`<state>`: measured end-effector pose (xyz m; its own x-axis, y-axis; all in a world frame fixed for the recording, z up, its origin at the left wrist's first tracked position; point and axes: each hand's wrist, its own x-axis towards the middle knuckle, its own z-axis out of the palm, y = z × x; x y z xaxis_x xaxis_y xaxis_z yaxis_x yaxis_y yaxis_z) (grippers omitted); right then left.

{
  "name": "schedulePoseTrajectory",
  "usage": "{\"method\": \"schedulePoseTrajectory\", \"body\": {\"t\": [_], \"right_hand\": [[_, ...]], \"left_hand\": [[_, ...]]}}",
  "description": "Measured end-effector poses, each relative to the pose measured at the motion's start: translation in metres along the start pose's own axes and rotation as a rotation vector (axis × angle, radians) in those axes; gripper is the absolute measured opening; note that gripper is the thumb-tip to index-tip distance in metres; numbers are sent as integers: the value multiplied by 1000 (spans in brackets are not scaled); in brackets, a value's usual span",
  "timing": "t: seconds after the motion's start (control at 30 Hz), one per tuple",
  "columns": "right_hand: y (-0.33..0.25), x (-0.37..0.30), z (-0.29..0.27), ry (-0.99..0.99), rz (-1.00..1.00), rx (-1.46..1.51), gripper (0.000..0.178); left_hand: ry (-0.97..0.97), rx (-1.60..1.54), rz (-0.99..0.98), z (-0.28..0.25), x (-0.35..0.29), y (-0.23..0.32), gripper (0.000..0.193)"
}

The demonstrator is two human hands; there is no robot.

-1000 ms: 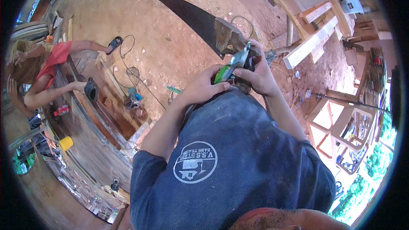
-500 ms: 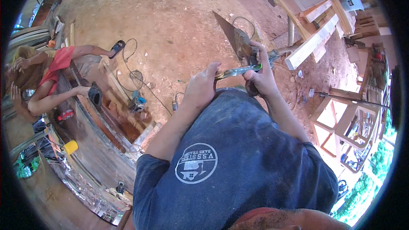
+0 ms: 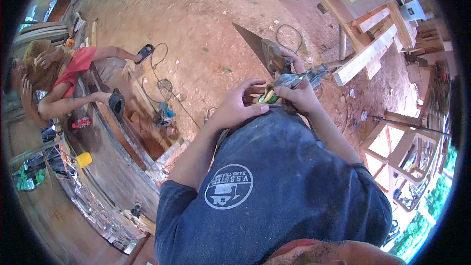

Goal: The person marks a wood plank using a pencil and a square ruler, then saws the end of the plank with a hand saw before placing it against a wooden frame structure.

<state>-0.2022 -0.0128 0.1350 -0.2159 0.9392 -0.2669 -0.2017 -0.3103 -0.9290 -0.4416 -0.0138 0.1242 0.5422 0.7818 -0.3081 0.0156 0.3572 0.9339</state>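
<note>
A small shiny packet (image 3: pixel 268 96), green and yellow, is held between my hands in front of my shirt. My left hand (image 3: pixel 236 105) curls around its left end, thumb below and fingers above. My right hand (image 3: pixel 300 97) pinches the other end with the thumb. Just beyond the right fingers is a tool like a handsaw, its flat dark blade (image 3: pixel 254 41) pointing away to the upper left; how it is supported is hidden. Beside the right hand lies a grey-blue object (image 3: pixel 316 74) I cannot make out. A small green scrap (image 3: pixel 226 69) shows beyond my left hand.
A seated person in red shorts (image 3: pixel 78 71) is at the left, by a long wooden piece. Near them are a cable (image 3: pixel 153 59) and a blue power tool (image 3: pixel 166 114). Timber (image 3: pixel 365 55) juts in at the right, above wooden frames (image 3: pixel 392 142). The ground is reddish dirt.
The packet was stretched flat between both hands; now it is bunched up and the hands are closer together. My left fingers have spread. A green scrap now shows farther out.
</note>
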Motion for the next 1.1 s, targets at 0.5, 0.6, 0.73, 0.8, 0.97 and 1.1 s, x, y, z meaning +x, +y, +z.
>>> {"method": "schedulePoseTrajectory", "body": {"t": [0.5,0.6,0.73,0.8,0.97,1.1], "right_hand": [[13,17,34,-273,-45,-271,97],[11,24,45,-324,-38,-243,97],[-10,36,74,-272,45,-301,101],[3,45,69,-244,16,-444,102],[8,57,85,-221,-5,-356,103],[29,79,72,-217,1,-347,100]], "left_hand": [[244,-61,-101,-1,7,-39,48],[303,-105,-86,-6,1,-38,52],[210,34,9,-26,-11,-30,68],[168,-39,-31,-34,-15,-24,72],[257,223,-5,-42,-17,-15,72],[403,261,59,-39,-16,-13,70]]}}
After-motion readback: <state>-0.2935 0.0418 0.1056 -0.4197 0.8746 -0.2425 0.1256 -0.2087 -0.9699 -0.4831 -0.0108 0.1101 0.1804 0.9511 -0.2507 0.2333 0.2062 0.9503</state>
